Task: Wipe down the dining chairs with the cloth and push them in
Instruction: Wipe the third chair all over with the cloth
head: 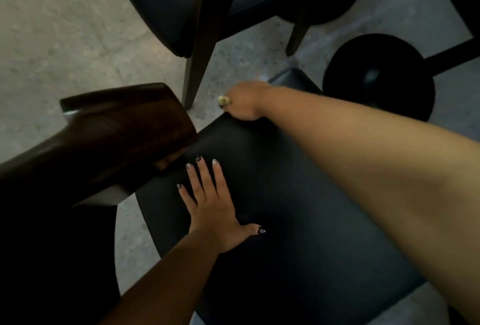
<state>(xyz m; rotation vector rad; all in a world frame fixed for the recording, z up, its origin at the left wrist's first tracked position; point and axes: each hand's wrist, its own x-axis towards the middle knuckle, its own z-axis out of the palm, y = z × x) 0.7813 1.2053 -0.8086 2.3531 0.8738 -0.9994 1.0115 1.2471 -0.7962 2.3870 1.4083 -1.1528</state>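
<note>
On dark chair seat, left hand flat; right hand grips cloth; concrete floor

Chair seat: dark smooth upholstery, leather-like, low sheen. Chair back: dark brown wood, glossy varnish. Floor: grey concrete-like, mottled, matt. Table base: black, matt.

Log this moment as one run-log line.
left hand: flat on chair seat | right hand: grip on yellowish cloth, at seat's far edge | second chair: beyond | step: wiping seat
</note>
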